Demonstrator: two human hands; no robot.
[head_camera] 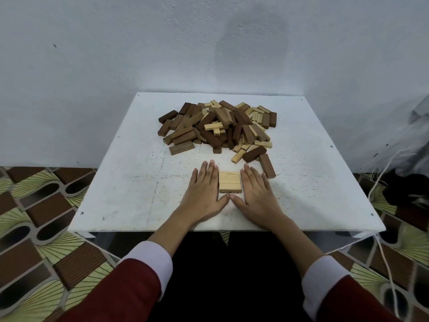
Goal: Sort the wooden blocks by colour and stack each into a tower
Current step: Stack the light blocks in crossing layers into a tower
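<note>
The white tabletop (130, 182) carries a mixed pile of dark and pale wooden blocks (216, 126) at its far half. Near the front edge sits a small row of pale blocks (229, 184), probably three side by side (the seams are faint). The left hand (204, 189) and right hand (257, 191) lie flat with straight fingers, flanking the row and pressing its sides, thumbs nearly meeting in front. To square this first layer well, press evenly from both sides, keeping ends flush, before laying the next layer crosswise.
</note>
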